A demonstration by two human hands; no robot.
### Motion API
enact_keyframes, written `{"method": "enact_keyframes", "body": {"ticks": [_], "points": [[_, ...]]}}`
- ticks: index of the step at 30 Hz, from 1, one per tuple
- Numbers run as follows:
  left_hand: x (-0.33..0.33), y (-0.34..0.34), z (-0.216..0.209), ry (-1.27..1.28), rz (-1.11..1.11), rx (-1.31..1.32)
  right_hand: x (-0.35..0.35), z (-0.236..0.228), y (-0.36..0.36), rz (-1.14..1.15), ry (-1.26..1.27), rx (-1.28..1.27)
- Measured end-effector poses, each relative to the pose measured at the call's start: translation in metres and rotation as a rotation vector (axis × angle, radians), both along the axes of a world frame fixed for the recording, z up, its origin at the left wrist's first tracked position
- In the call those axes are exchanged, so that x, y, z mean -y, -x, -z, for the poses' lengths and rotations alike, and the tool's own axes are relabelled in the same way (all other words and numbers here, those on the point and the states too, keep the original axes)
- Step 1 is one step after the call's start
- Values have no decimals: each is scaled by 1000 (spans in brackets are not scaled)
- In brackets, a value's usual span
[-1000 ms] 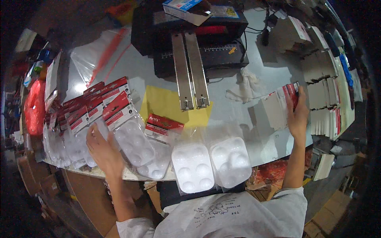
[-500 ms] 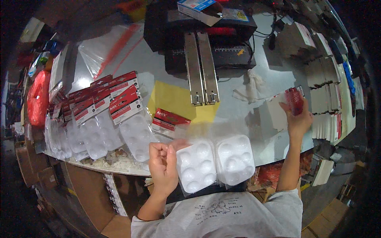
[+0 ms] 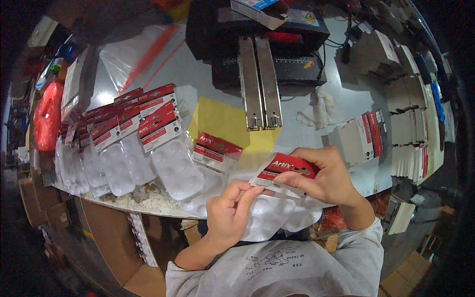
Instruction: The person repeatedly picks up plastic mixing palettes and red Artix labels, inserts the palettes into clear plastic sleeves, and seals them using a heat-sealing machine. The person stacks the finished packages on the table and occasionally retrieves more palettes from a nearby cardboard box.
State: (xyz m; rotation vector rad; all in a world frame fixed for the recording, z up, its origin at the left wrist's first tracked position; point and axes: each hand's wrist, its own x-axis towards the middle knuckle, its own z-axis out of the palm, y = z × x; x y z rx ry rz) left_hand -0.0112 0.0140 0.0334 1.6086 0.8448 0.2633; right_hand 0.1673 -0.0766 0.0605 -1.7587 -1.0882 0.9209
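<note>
Head cam shows two bare hands up close together at the near edge of one grey table (image 3: pixel 309 138), with one red-and-white card (image 3: pixel 287 171) between them, tilted, above the white palettes. Right hand (image 3: pixel 329 178) has it pinched, thumb across the front and the other fingers curled round the far side. Left hand (image 3: pixel 227 218) is at the card's lower left corner, thumb and forefinger pressed together at the tips; can't really tell if they've got card or clear film there.

Two white palettes (image 3: pixel 262 215) sit right under the hands, side by side, partly hidden by them. Off to the left, one carded pack (image 3: pixel 217 151) lies on its own beside the main heap of packs (image 3: pixel 131 128), which overlap way too much to count.

Behind all that: one yellow sheet (image 3: pixel 210 119), one black machine (image 3: pixel 292 74) with two metal bars (image 3: pixel 251 84) sticking out toward the person, and one small blue-and-white box (image 3: pixel 262 12) on top. Right side has one fanned pile of cards (image 3: pixel 363 136), plus one crumpled bit of clear plastic (image 3: pixel 319 111) near it.
</note>
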Motion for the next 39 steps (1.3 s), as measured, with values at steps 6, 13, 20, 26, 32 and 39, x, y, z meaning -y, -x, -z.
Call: {"method": "enact_keyframes", "body": {"ticks": [6, 13, 20, 26, 32, 39], "points": [[2, -5, 8, -126, 13, 124, 4, 4, -8, -95, -18, 119], [-2, -4, 17, -162, -241, 186, 16, 12, -22, 89, 131, 125], [-5, -2, 28, -85, -271, 148, 35, 30, -11, 54, 188, -585], [-24, -20, 41, -165, -151, -9, 10, 53, -13, 250, 293, -664], [-49, -51, 65, -157, -241, 77, -10, 78, -25, 420, 56, -723], [-51, -41, 74, -253, -217, -93, -3, 79, -31, 313, -23, 101]]}}
